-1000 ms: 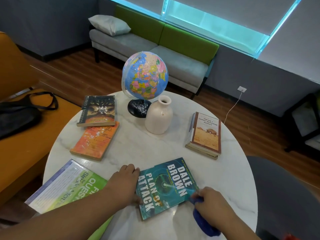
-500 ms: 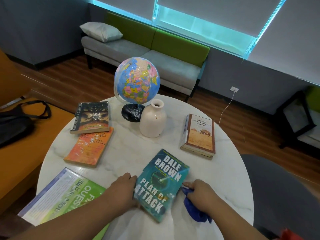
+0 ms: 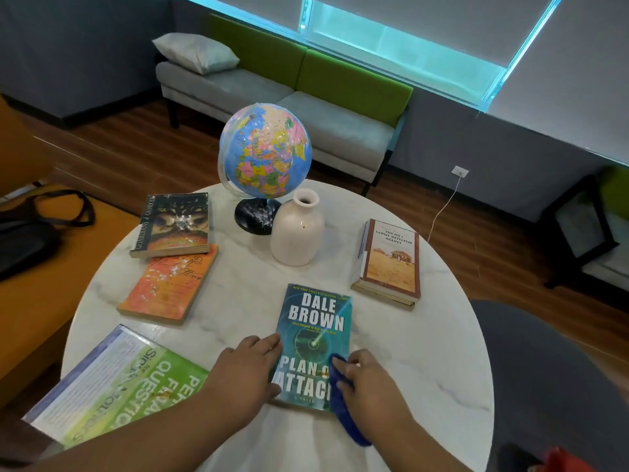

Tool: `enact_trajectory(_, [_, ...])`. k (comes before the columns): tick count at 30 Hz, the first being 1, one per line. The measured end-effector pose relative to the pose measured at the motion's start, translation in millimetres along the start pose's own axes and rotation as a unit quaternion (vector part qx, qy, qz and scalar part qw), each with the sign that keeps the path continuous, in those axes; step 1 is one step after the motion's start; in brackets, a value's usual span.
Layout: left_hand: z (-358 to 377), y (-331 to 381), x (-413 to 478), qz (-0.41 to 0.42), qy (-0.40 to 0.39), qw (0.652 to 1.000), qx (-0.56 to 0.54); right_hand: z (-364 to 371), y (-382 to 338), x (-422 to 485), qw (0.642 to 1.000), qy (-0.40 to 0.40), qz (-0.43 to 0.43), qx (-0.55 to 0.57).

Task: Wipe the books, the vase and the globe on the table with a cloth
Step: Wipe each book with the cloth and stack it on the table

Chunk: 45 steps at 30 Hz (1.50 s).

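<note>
A teal paperback (image 3: 315, 328) lies at the near middle of the round marble table (image 3: 425, 352). My left hand (image 3: 246, 367) grips its left edge. My right hand (image 3: 367, 381) holds a blue cloth (image 3: 340, 400) on the book's lower right corner. Behind stand a cream vase (image 3: 296, 229) and a globe (image 3: 265, 151) on a black base. Other books lie around: a dark one (image 3: 173, 224), an orange one (image 3: 170, 284), a brown-covered one (image 3: 389, 262) on the right and a large green one (image 3: 115, 383) at the near left.
An orange seat with a black bag (image 3: 30, 229) is to the left of the table. A dark grey chair (image 3: 551, 379) stands at the right. A grey and green sofa (image 3: 289, 97) with a pillow sits behind the table.
The teal book has turned from tilted to nearly straight in front of me. My right hand with the cloth has moved from beside the book onto its lower right corner.
</note>
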State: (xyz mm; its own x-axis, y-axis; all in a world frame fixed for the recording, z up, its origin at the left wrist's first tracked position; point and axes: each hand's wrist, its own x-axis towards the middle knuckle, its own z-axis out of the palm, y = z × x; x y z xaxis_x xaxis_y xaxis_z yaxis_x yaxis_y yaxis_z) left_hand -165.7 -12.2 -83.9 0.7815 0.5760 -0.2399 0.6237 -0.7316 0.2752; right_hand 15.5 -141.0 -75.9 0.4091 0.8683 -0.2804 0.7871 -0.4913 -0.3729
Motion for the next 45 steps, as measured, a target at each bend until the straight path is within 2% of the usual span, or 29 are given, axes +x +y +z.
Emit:
enact_trajectory(2, [-1.1,0.3,2.9,0.003,0.001,1.0,0.014,1.8,-1.9,7.0,1.0,-0.008,0.003,0.002])
enact_trajectory(4, [-1.9,-1.0,5.3,0.007,0.0,1.0,0.03,-7.9,-6.0,17.1,0.995,0.007,0.046,0.092])
enact_trajectory(6, [-1.2,-2.3,7.0,0.009,-0.001,0.999,0.034,-11.6,-8.9,18.2,0.971,0.015,0.1,0.218])
enact_trajectory(10, [-0.2,-4.0,7.5,0.008,-0.009,0.999,0.033,-0.3,-18.7,0.9,0.913,-0.034,0.173,0.367])
enact_trajectory(12, [0.4,-4.8,8.3,0.008,-0.01,1.0,0.026,-3.7,-16.5,5.1,0.907,-0.022,0.183,0.38])
enact_trajectory(15, [1.4,-5.4,8.6,0.005,-0.012,1.0,0.021,-12.0,-15.9,24.9,0.909,0.043,0.198,0.364])
enact_trajectory(19, [1.0,-6.0,8.2,0.006,-0.02,1.0,0.022,2.6,-20.3,14.9,0.886,-0.016,0.213,0.413])
enact_trajectory(22, [0.2,-6.3,7.9,0.006,-0.023,0.999,0.02,-1.2,-19.8,3.0,0.881,-0.045,0.21,0.422])
enact_trajectory(25, [-0.8,-6.0,8.4,0.009,-0.023,0.999,0.024,-10.5,-16.0,17.5,0.892,0.01,0.186,0.412])
enact_trajectory(28, [-0.3,-5.6,8.3,0.009,-0.023,0.999,0.02,-8.4,-17.9,28.7,0.882,0.035,0.183,0.432])
enact_trajectory(36, [-1.9,-5.4,8.0,0.012,-0.025,1.0,0.01,7.7,-13.0,4.7,0.925,0.003,0.167,0.341])
enact_trajectory(39, [-1.8,-4.6,8.1,0.013,-0.027,0.999,0.018,-2.2,-8.0,35.7,0.93,0.054,0.148,0.333])
enact_trajectory(41, [-2.2,-3.7,7.4,0.011,-0.03,0.999,0.02,-4.0,-2.7,53.2,0.945,0.065,0.145,0.286])
enact_trajectory(45, [-2.6,-3.8,6.3,0.008,-0.03,0.999,0.017,3.4,-8.4,40.8,0.986,0.034,0.082,0.141])
